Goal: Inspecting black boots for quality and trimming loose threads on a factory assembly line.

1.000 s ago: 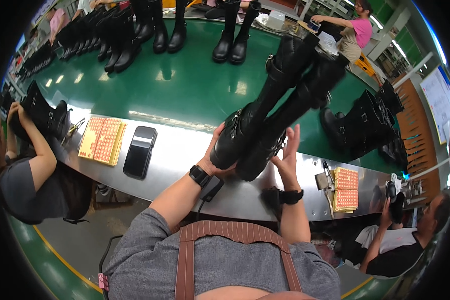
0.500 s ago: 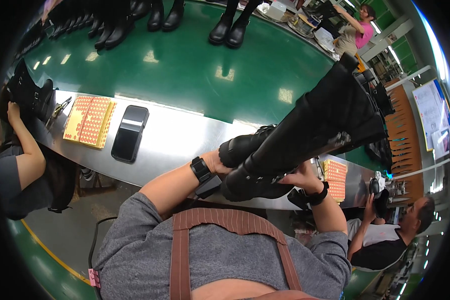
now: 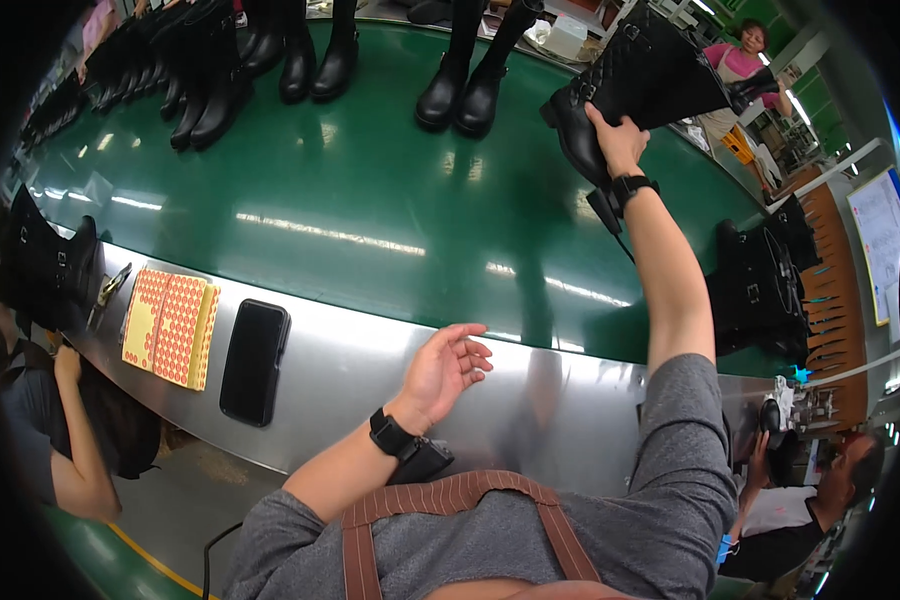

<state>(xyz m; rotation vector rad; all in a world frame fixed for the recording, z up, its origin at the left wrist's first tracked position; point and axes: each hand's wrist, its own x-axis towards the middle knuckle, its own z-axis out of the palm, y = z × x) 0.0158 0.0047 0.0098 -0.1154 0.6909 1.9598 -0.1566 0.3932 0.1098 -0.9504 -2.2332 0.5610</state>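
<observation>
My right hand (image 3: 620, 142) reaches far out over the green surface, its fingers wrapped round the foot of a black boot (image 3: 640, 75) with a quilted ankle and buckled straps. Its shaft tilts to the right. Whether a second boot lies hidden behind it, I cannot tell. My left hand (image 3: 442, 372) hovers over the metal ledge (image 3: 370, 400), empty, with its fingers loosely apart. To its left on the ledge lie a black phone (image 3: 255, 362) and a yellow stack of sheets with red round stickers (image 3: 170, 325).
Black boots (image 3: 455, 95) stand in pairs along the far side of the green surface (image 3: 370, 200). More buckled boots (image 3: 760, 290) stand at the right. Pliers (image 3: 110, 287) lie beside another boot (image 3: 45, 260) at the left. Other people work at the left, right and far right.
My right hand has carried the footwear from close to my body to the far right, over the green surface. My left hand has let go. The view has shifted too.
</observation>
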